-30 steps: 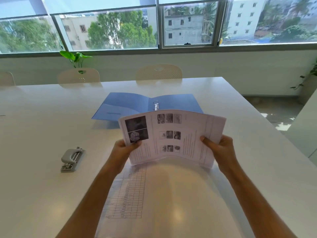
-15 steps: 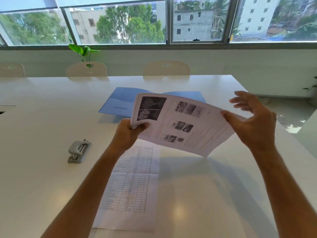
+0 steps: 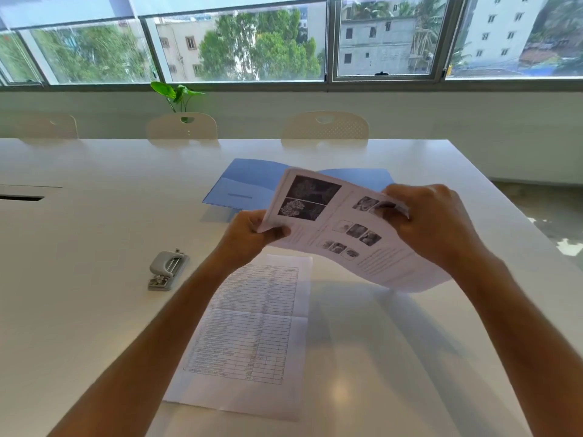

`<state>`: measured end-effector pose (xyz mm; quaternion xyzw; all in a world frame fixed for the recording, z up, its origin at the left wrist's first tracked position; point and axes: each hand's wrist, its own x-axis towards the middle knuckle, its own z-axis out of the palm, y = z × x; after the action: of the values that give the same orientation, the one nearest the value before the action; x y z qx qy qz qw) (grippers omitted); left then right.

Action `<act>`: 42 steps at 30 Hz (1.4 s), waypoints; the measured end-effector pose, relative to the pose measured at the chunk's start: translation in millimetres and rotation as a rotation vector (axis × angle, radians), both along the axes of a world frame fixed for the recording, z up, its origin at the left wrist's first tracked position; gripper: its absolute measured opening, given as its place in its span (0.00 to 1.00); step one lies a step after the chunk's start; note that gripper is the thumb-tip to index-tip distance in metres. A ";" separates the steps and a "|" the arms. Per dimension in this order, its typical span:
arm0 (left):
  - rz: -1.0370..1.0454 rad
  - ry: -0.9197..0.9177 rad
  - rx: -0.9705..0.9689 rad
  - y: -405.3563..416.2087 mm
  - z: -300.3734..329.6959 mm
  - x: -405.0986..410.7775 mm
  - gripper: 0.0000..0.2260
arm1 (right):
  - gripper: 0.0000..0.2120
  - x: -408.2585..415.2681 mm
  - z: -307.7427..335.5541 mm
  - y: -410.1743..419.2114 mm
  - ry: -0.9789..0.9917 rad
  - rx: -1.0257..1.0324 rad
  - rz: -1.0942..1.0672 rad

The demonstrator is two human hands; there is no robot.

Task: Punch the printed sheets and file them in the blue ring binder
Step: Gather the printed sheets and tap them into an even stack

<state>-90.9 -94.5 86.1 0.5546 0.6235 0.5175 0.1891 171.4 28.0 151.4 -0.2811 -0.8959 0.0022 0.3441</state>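
I hold a sheaf of printed sheets with photos tilted in the air above the white table. My left hand grips its left corner. My right hand pinches its top edge, fingers curled over the paper. Under my arms one printed sheet with a table of figures lies flat on the table. Behind the held sheets the blue ring binder lies open, its rings hidden by the paper. A grey hole punch sits to the left of my left forearm.
Three pale chairs stand along the table's far side, with a green plant below the windows. A dark slot is cut into the table at far left. The table's right edge drops to the floor.
My right hand let go of the sheets' right edge, lifted open, and now pinches their top edge. The sheets rose and tilted; the left hand kept its grip.
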 end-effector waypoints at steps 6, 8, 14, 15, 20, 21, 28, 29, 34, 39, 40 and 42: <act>0.272 0.369 -0.340 -19.1 -40.3 -58.5 0.26 | 0.02 4.5 1.3 6.8 0.059 0.020 -0.035; 0.310 0.406 -0.521 -26.2 -58.4 -71.7 0.30 | 0.01 6.9 2.6 9.2 0.088 0.013 -0.050; 0.330 0.484 -0.700 -32.8 -92.8 -86.7 0.39 | 0.04 12.4 7.6 9.4 0.244 -0.082 -0.029; 0.347 0.510 -0.678 -32.9 -95.1 -86.0 0.39 | 0.05 12.5 7.1 9.2 0.275 -0.132 -0.018; 0.461 0.511 -0.481 -34.8 -103.6 -76.2 0.36 | 0.03 4.9 -13.7 14.1 0.450 -0.461 0.016; 0.488 0.492 -0.448 -34.9 -104.3 -74.2 0.36 | 0.02 2.0 -22.0 15.1 0.486 -0.550 0.032; 0.610 0.083 -0.219 -28.7 -104.5 -68.9 0.36 | 0.08 -18.3 -97.5 9.5 0.634 -1.213 0.186; 0.605 -0.043 -0.201 -29.0 -102.3 -67.3 0.36 | 0.06 -20.0 -106.0 8.0 0.645 -1.295 0.177; 0.391 -0.607 0.015 -36.4 -79.1 -50.6 0.29 | 0.10 -22.6 -126.9 -5.4 0.652 -1.554 0.219; 0.138 -0.693 0.111 -42.0 -55.2 -28.9 0.14 | 0.17 -22.6 -131.8 -15.1 0.623 -1.605 0.306; 0.129 -0.698 0.134 -42.7 -50.4 -25.0 0.12 | 0.17 -23.4 -131.3 -17.4 0.642 -1.614 0.326; 0.108 -0.703 0.166 -44.2 -40.4 -16.7 0.09 | 0.13 -23.9 -128.8 -21.8 0.680 -1.625 0.352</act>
<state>-107.6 -138.7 45.7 0.3226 0.5047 0.7346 0.3188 147.5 6.1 22.6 -0.2808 -0.4977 0.7713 0.2804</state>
